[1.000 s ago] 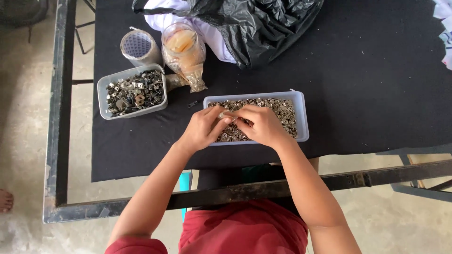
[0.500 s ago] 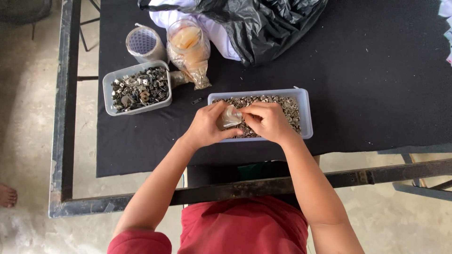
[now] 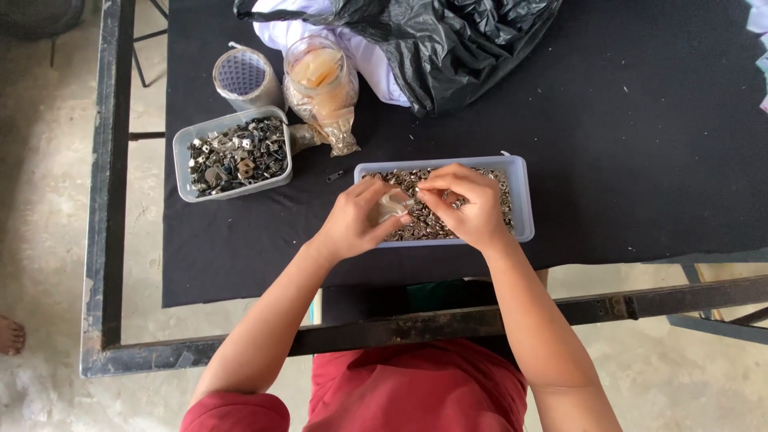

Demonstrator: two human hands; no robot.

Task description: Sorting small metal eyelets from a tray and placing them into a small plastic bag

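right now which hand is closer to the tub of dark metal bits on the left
Left. The left hand sits over the near tray's left end, the side facing the tub of dark metal bits; the right hand is farther right.

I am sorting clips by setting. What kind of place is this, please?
Probably a small workshop or home work area. A metal-framed table under a black cloth stands on bare concrete floor, with two plastic tubs of small metal parts. Both hands work over one tub.
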